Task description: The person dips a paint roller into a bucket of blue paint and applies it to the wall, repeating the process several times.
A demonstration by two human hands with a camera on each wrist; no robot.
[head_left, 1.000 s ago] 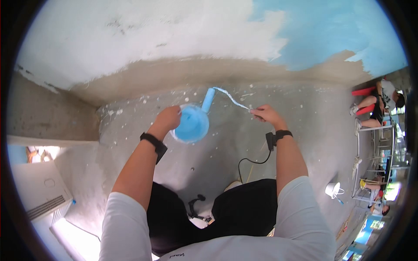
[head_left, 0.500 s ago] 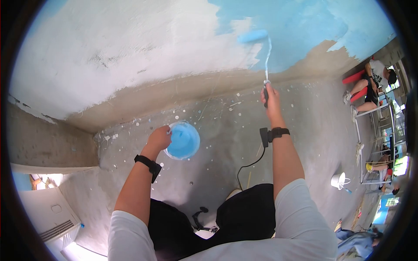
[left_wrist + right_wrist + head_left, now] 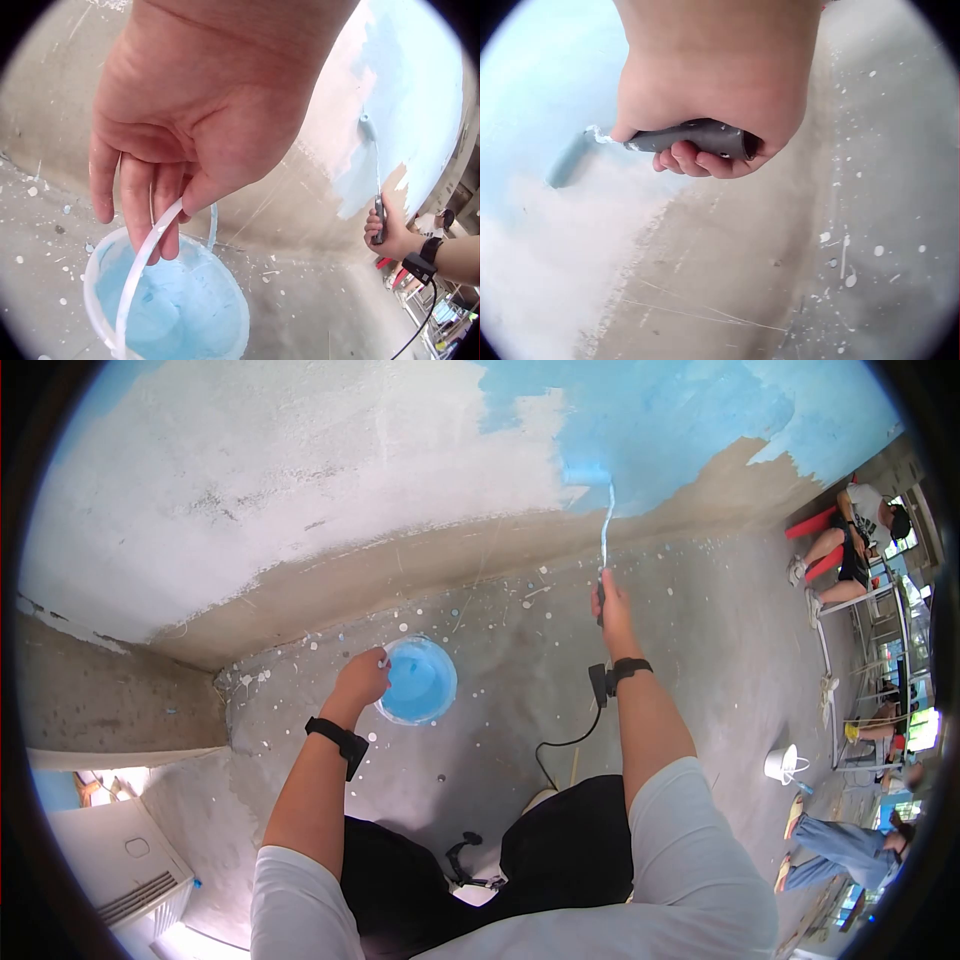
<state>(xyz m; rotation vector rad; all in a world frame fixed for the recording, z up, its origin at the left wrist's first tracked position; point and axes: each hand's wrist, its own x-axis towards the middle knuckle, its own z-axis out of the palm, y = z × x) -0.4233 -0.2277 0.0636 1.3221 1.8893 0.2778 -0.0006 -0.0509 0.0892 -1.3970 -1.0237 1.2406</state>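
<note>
My right hand (image 3: 613, 610) grips the dark handle (image 3: 697, 139) of a paint roller, fingers wrapped round it. The blue roller sleeve (image 3: 587, 477) lies against the wall (image 3: 400, 450), at the border between fresh blue paint and white. A paint-coated wire frame (image 3: 607, 525) joins sleeve and handle. On the left, my left hand (image 3: 362, 678) pinches the white plastic bail (image 3: 142, 259) of a paint bucket (image 3: 241, 315) between thumb and fingers. Light blue paint (image 3: 169, 300) fills part of the bucket, which hangs low over the floor in the head view.
Paint drops dot the grey floor (image 3: 520, 700). A small white bucket (image 3: 782, 763) stands at the right. Beyond it, one person (image 3: 850, 545) sits on a red seat and another in jeans (image 3: 835, 850) stands. A white cabinet (image 3: 110, 850) is at the left.
The right hand has lifted the roller from beside the bucket to the wall, and the sleeve then slid lower there. The left hand still holds the bucket's bail. A person in jeans has appeared at right.
</note>
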